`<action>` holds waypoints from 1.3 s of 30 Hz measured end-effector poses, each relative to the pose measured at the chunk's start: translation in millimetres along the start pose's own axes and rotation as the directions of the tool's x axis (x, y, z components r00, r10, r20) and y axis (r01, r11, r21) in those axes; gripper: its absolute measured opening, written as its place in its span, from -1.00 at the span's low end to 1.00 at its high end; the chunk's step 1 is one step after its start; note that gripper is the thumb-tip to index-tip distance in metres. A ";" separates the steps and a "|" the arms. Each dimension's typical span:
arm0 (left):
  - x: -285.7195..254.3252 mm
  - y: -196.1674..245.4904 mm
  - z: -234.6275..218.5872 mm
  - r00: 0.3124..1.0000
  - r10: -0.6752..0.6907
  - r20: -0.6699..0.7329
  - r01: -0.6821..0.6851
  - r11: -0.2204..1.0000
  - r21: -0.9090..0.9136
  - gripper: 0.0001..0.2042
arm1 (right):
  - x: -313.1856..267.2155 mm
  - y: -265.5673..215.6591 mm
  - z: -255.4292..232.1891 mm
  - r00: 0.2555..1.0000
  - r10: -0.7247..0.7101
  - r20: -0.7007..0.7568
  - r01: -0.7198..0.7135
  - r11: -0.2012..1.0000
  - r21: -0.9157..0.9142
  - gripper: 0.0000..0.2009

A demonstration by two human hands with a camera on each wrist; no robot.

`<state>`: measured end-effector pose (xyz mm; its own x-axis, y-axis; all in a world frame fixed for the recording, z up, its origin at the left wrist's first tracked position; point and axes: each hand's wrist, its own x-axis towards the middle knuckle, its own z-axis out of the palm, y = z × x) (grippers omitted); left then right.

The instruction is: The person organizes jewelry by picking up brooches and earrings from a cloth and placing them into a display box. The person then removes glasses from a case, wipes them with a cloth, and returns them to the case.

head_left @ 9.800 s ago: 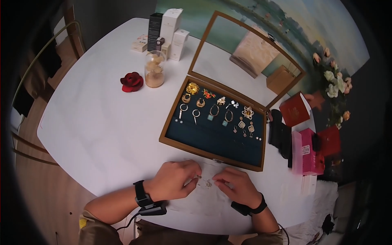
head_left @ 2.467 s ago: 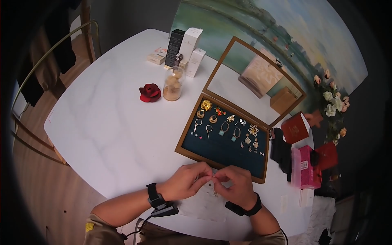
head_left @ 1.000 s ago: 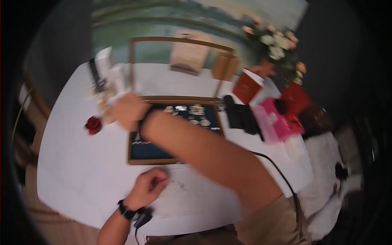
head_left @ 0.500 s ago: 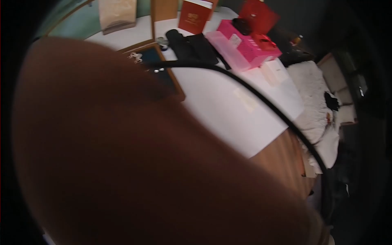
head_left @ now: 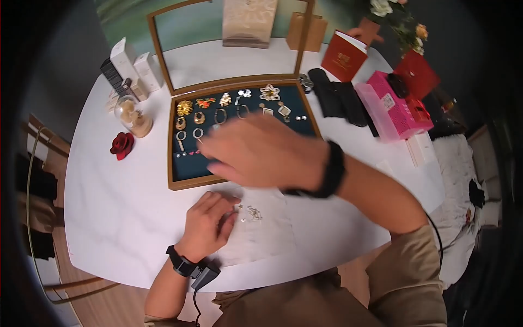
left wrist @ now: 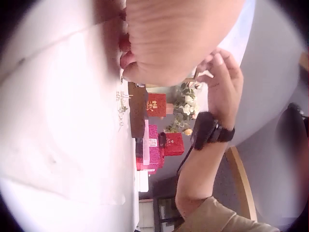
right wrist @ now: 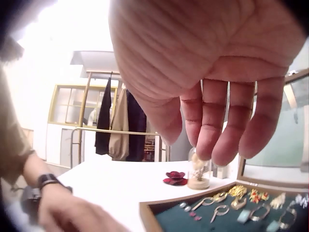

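Note:
My right hand (head_left: 261,152) hovers over the open jewellery box (head_left: 173,177), blurred in the head view. In the right wrist view its fingers (right wrist: 227,125) hang loosely with nothing between them. Brooches, hoop earrings (head_left: 198,134) and small studs sit in rows on the dark lining, including two pink studs (head_left: 191,153) at the lower left; the hand hides part of the rows. My left hand (head_left: 207,224) rests on the table in front of the box, fingers loosely curled. By its fingertips a small heap of fine jewellery (head_left: 254,213) lies on a thin whitish sheet (head_left: 267,240).
A glass dome (head_left: 136,119) and a red fabric rose (head_left: 122,145) stand left of the box, with cosmetic boxes (head_left: 124,60) behind. Black pouches (head_left: 340,101), a pink box (head_left: 403,109) and a red card (head_left: 344,56) lie to the right. The box's glass lid stands raised.
The right arm, which reached across to the left and then filled the head view, has drawn back over the box. A second pink stud now sits beside the first. The left hand stays near the heap.

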<state>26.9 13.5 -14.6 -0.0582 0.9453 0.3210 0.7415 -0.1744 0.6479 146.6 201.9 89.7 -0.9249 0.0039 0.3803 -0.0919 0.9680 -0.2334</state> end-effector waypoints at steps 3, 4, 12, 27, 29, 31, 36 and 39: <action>3.1 0.5 0.4 0.998 0.044 -0.041 -0.044 0.999 0.020 -0.78 | -47.1 -18.5 8.6 0.990 0.110 0.087 -0.125 0.975 0.184 -0.88; 3.7 -1.7 1.9 0.998 0.056 -0.034 -0.055 0.998 0.018 -0.80 | -58.5 -19.5 14.0 0.991 0.095 0.091 -0.111 0.975 0.192 -0.88; 6.9 -6.8 6.5 0.998 0.046 -0.032 -0.046 0.999 0.009 -0.90 | -100.9 -9.9 54.4 0.947 0.281 0.152 -0.313 0.912 0.266 -0.92; 3.8 -8.2 -3.7 0.993 -0.082 -0.087 0.078 0.996 -0.049 -0.93 | -104.6 -16.7 56.9 0.953 0.228 0.200 -0.277 0.923 0.266 -0.93; 3.1 -9.3 -4.2 0.993 -0.079 -0.084 0.074 0.996 -0.054 -0.94 | -105.5 -18.3 56.3 0.958 0.199 0.205 -0.244 0.945 0.220 -0.92; 2.4 -10.3 -3.5 0.994 -0.075 -0.076 0.071 0.996 -0.057 -0.94 | -105.3 -19.7 58.1 0.978 0.129 0.165 -0.163 0.963 0.214 -0.88; 2.1 -11.8 -3.4 0.997 -0.056 -0.052 0.054 0.998 -0.030 -0.93 | -103.6 -17.2 64.3 0.981 0.103 0.166 -0.142 0.960 0.241 -0.84; 2.0 -12.4 -4.0 0.998 -0.033 -0.046 0.032 0.999 -0.021 -0.93 | -102.3 -16.0 66.8 0.980 0.095 0.176 -0.136 0.960 0.243 -0.86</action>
<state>15.0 16.5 -19.2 -0.1132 0.9367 0.3314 0.7251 -0.1502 0.6721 218.0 169.3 -5.3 -0.9798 0.0513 0.1932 -0.0518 0.8683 -0.4933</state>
